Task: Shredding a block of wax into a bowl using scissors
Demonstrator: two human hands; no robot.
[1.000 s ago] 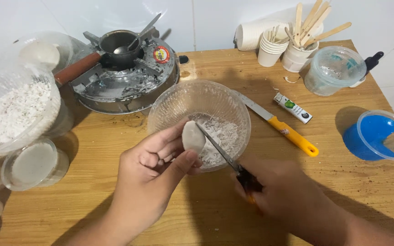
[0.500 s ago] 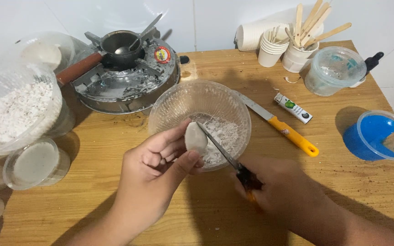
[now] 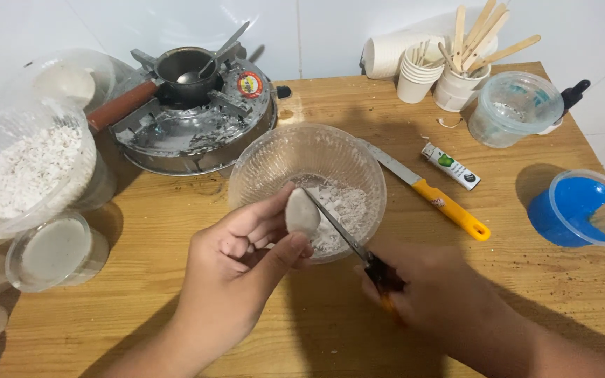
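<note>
My left hand [image 3: 246,255] holds a small pale grey oval lump [image 3: 302,213] over the near rim of a clear plastic bowl [image 3: 274,157]. White shavings [image 3: 341,210] lie in the bottom of that bowl. My right hand [image 3: 432,297] grips a knife by its dark handle [image 3: 381,271], and the thin blade [image 3: 334,224] rests against the lump's right side.
A second knife with a yellow handle [image 3: 453,208] lies right of the bowl, beside a small lighter [image 3: 451,166]. A gas stove with a small pot and spoon [image 3: 190,105] stands behind. Tubs of white flakes [image 3: 22,168] crowd the left; a blue-lidded tub [image 3: 582,208] sits right.
</note>
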